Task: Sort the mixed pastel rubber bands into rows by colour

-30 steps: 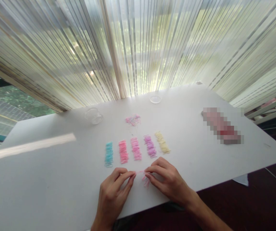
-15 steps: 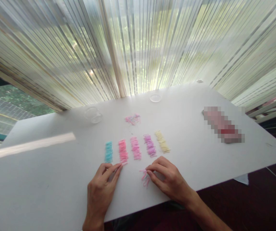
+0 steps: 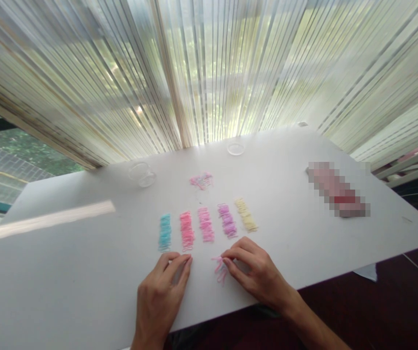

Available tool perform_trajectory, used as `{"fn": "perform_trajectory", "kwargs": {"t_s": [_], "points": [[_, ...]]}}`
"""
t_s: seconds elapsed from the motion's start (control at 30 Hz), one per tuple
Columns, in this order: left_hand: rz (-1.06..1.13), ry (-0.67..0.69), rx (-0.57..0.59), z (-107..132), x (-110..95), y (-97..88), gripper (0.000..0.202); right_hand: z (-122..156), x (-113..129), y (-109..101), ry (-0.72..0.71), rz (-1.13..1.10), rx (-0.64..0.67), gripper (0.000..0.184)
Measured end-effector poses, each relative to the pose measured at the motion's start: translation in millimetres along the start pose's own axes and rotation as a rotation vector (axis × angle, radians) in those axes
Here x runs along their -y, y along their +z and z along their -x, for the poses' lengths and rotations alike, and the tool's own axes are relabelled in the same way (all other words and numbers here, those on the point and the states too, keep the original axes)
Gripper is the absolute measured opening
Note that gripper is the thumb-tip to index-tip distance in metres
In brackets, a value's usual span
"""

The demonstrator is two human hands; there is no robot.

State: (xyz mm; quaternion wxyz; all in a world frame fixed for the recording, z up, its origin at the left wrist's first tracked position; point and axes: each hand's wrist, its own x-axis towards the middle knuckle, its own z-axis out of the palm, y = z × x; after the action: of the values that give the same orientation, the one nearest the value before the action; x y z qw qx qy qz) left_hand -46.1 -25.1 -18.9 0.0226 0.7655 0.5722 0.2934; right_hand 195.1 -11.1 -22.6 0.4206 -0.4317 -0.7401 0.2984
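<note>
Several thin pink strands [image 3: 220,270], some looped, hang from the pinched fingertips of my right hand [image 3: 254,267] low over the white table. My left hand [image 3: 163,296] rests just below the coral row, thumb and finger pressed together; whether anything is between them I cannot make out. Side by side above my hands lie stacks of short strands: a blue row [image 3: 165,232], the coral row [image 3: 186,231], a pink row [image 3: 206,224], a purple row [image 3: 227,220] and a yellow row [image 3: 246,214]. Farther back is a loose mixed pile [image 3: 201,180], mostly pink.
Clear round containers or lids [image 3: 142,174] stand at the table's back left, and a clear round lid [image 3: 235,148] lies at the back middle. A blurred-out pinkish object [image 3: 336,189] is on the right. Behind the white table [image 3: 85,272] hangs a striped curtain [image 3: 223,73].
My left hand has shifted slightly right and down, off the bottom of the coral row. My right hand stays almost still with its strands.
</note>
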Motion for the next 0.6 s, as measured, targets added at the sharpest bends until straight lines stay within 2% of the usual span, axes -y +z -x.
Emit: {"fn": "perform_trajectory", "kwargs": {"t_s": [0.27,0.6], "points": [[-0.125,0.042,0.003,-4.6,-4.5,10.0,0.027,0.8,-1.7,0.5,0.009,-0.001,0.012,0.009],[-0.157,0.062,-0.004,-4.3,-4.3,9.2,0.025,0.5,-1.7,0.1,0.011,-0.011,0.01,0.009]]}}
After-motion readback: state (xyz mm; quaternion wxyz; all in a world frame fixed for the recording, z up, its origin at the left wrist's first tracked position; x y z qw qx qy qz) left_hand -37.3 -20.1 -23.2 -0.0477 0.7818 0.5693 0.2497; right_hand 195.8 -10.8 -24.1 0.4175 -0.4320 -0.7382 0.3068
